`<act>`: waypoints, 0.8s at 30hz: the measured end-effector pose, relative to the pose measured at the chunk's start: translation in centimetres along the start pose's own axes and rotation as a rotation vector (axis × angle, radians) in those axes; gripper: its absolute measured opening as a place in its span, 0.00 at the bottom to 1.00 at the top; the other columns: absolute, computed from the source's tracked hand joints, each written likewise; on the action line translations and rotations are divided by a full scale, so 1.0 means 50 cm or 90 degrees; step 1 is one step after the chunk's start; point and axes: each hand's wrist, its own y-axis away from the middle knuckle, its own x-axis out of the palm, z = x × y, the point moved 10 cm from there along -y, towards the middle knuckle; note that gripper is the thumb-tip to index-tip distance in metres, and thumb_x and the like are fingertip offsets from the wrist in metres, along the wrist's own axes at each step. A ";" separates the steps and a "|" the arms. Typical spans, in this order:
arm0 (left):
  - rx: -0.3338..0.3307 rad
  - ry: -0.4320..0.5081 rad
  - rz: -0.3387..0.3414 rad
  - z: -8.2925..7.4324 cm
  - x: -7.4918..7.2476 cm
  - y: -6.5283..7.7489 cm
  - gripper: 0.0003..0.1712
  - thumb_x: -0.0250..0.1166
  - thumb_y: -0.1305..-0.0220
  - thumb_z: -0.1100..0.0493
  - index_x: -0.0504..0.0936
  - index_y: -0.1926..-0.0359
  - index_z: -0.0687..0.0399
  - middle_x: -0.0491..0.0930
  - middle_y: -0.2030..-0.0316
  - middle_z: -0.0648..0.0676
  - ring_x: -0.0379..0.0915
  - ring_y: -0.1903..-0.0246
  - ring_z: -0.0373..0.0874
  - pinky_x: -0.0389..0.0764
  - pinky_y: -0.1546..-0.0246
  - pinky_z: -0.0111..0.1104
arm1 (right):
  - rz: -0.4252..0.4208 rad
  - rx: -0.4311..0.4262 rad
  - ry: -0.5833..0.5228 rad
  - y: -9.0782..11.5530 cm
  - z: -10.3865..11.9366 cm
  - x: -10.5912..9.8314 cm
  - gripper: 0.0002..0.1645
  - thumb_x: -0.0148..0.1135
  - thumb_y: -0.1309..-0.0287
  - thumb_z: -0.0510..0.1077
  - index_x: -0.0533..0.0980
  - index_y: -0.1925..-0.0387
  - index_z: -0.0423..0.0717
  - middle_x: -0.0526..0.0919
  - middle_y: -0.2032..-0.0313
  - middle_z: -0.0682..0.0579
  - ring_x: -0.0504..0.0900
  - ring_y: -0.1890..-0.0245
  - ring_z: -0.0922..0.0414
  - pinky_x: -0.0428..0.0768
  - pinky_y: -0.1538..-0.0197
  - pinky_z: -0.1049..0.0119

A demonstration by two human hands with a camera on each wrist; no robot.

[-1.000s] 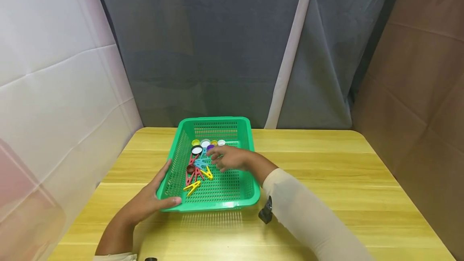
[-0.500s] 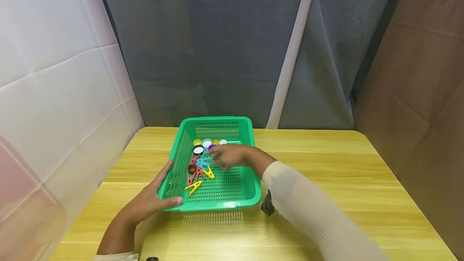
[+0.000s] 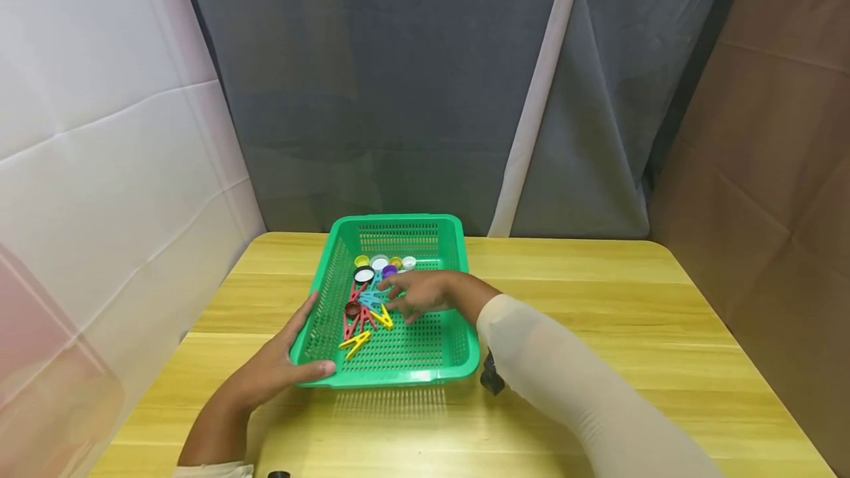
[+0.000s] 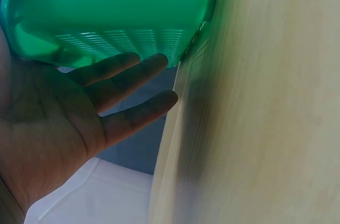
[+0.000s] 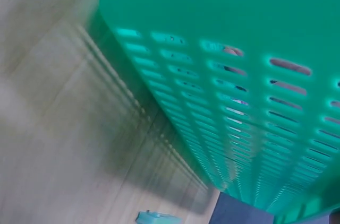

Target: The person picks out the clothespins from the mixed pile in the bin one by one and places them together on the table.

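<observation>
A green perforated basket (image 3: 434, 375) stands on the wooden table, holding several plastic clothespins and bottle caps. My left hand (image 3: 265, 371) rests at its near-left corner, thumb along the near rim. In the left wrist view the fingers (image 4: 141, 110) are straight beside and below the basket wall. My right hand (image 3: 421, 292) reaches over the right rim, fingers spread and slightly bent, fingertips right at the blue clothespins (image 3: 372, 298). Around them lie yellow clothespins (image 3: 355, 343), red clothespins (image 3: 362, 318), a brown cap (image 3: 353, 309) and a purple cap (image 3: 389, 271). The basket wall hides the right hand in its wrist view.
A black-rimmed cap (image 3: 363, 275) and several white and yellow caps lie toward the basket's far end. The wooden table (image 3: 598, 301) extends on both sides. Grey cloth (image 3: 398, 94) hangs behind. A small teal thing (image 5: 158, 217) shows on the table in the right wrist view.
My right hand has shifted slightly toward the near side, uncovering more of the purple and white caps. My left hand keeps its place at the basket corner.
</observation>
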 end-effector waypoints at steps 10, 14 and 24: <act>-0.001 0.001 0.000 -0.002 0.000 0.001 0.72 0.78 0.34 0.53 0.32 0.10 0.37 0.38 0.13 0.73 0.52 0.20 0.81 0.65 0.29 0.75 | 0.038 0.026 -0.010 -0.003 -0.007 0.014 0.58 0.48 0.37 0.17 0.47 0.10 0.49 0.50 0.12 0.40 0.56 0.12 0.44 0.75 0.23 0.43; -0.008 -0.003 -0.001 -0.001 0.000 0.001 0.72 0.78 0.34 0.52 0.32 0.10 0.37 0.39 0.13 0.72 0.52 0.20 0.80 0.66 0.29 0.74 | 0.047 0.035 0.011 -0.004 -0.009 0.018 0.58 0.49 0.36 0.18 0.47 0.10 0.50 0.50 0.12 0.42 0.53 0.12 0.45 0.75 0.23 0.45; 0.003 0.002 0.000 -0.004 0.000 0.004 0.71 0.77 0.33 0.52 0.32 0.10 0.36 0.41 0.13 0.73 0.51 0.19 0.81 0.64 0.29 0.76 | 0.064 0.037 0.033 -0.003 -0.009 0.023 0.57 0.50 0.35 0.19 0.47 0.10 0.50 0.49 0.11 0.46 0.53 0.11 0.46 0.71 0.20 0.45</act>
